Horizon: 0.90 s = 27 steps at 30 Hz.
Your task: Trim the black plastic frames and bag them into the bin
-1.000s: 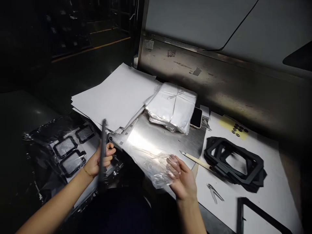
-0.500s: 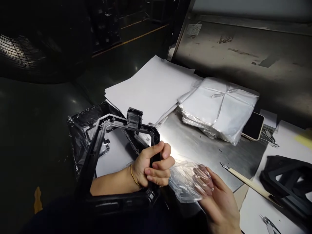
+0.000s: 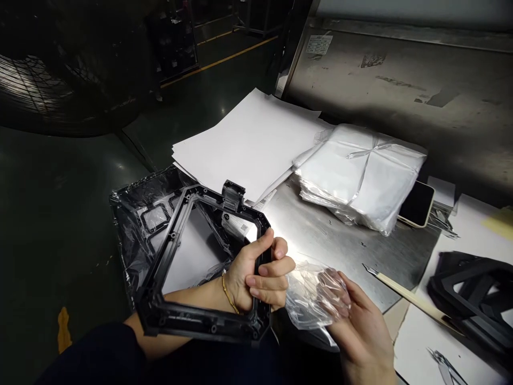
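Two hands in the head view, both mine, both occupied.

Item one: my left hand, closed in a firm fist around the right side bar of a black moulded plastic frame, a gold chain bracelet on the wrist. The frame is open-centred and roughly rectangular, with a small hinge-like block on its far bar. It is lifted clear of the worktop, and my grip on one bar seems to leave its opening and other sides free to view.

Item two: my right hand, half open, fingers curved against a crumpled clear plastic film, which is bunched just beside the frame, my two hands close together.

Around them, a stainless steel worktop carries a stack of white paper sheets, a film-wrapped bundle of white bags and a smartphone. Further right lie a wood-handled craft knife, apparently set within easy reach, and a pile of black frames. Under the held frame, a glossy black plastic wrap holds smaller dark frames.
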Tool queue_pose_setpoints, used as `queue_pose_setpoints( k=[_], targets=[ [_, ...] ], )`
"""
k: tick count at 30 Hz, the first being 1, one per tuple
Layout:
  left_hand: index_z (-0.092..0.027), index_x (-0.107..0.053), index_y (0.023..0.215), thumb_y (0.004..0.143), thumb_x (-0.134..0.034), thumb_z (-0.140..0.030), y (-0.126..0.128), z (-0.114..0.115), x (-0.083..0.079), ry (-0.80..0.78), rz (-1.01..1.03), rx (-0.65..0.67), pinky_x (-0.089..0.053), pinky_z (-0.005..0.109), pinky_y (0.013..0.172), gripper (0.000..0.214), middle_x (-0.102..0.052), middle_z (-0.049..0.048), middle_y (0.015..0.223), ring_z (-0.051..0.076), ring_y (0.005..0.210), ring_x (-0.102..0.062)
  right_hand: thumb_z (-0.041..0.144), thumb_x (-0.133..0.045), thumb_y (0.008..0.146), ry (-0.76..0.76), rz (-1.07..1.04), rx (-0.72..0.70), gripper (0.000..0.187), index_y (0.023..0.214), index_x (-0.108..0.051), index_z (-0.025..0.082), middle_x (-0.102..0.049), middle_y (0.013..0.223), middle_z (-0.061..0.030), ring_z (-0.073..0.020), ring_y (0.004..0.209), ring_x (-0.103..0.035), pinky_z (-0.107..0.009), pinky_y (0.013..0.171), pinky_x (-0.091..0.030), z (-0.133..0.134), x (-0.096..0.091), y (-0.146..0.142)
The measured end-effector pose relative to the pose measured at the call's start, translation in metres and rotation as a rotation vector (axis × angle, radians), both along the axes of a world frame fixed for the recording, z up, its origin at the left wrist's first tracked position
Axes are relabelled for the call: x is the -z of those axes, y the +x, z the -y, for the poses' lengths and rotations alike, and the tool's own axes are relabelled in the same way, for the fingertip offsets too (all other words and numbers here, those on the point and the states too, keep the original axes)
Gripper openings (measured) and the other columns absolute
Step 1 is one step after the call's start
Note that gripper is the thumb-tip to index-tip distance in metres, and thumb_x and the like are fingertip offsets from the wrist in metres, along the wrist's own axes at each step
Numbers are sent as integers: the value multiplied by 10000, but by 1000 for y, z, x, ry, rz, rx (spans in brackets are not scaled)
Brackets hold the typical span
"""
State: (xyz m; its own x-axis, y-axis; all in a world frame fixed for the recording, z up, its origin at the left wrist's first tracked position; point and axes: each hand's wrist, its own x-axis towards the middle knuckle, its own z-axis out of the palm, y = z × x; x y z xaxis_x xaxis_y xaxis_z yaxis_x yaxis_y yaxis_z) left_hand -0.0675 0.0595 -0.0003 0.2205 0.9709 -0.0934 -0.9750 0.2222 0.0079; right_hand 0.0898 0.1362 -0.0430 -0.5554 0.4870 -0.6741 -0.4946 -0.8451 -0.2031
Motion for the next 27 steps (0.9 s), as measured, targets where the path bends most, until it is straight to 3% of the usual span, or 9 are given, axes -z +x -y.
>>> queue_pose_setpoints(
  k=[5, 12, 19, 23, 27],
  targets=[
    [-149, -454, 641, 858, -150, -459, 3, -1, 0, -26, 19, -7, -175, 42, 223, 485, -253, -98, 396, -11, 253, -30, 117, -528, 698, -59, 6, 37, 202, 566, -385, 168, -320, 441, 83, -28, 320, -334, -143, 320, -286, 1, -3, -3],
    [-158, -423, 640, 857, -193, -464, 4, -3, 0, -80, 10, -38, -160, 45, 225, 440, -229, -103, 408, -2, 265, -28, 108, -520, 700, -94, 4, 54, 195, 572, -386, 168, -311, 442, 86, -26, 317, -336, -140, 318, -277, -1, -3, -4],
    [-180, -380, 632, 843, -286, -465, 4, -9, 4, -146, -160, -19, -133, 64, 232, 367, -235, -111, 399, 6, 270, -31, 105, -539, 694, -55, -39, 7, 197, 571, -397, 167, -342, 443, 86, -26, 325, -357, -139, 325, -312, -2, 3, -2],
    [-169, -428, 653, 788, -433, -467, -20, 5, 20, -171, -383, 98, -107, 108, 251, 327, -280, -116, 398, -2, 274, -96, 117, -581, 680, 51, -97, -55, 186, 597, -420, 159, -336, 454, 96, -12, 342, -350, -120, 331, -306, -6, 2, -1],
    [-148, -495, 931, 705, -608, -350, -58, 37, 39, -194, -693, 163, -104, 135, 291, 324, -435, -95, 487, -17, 301, -206, 151, -592, 689, 147, -82, -113, 197, 605, -414, 153, -289, 470, 106, 5, 340, -270, -104, 321, -250, -14, 1, -2]
  ],
)
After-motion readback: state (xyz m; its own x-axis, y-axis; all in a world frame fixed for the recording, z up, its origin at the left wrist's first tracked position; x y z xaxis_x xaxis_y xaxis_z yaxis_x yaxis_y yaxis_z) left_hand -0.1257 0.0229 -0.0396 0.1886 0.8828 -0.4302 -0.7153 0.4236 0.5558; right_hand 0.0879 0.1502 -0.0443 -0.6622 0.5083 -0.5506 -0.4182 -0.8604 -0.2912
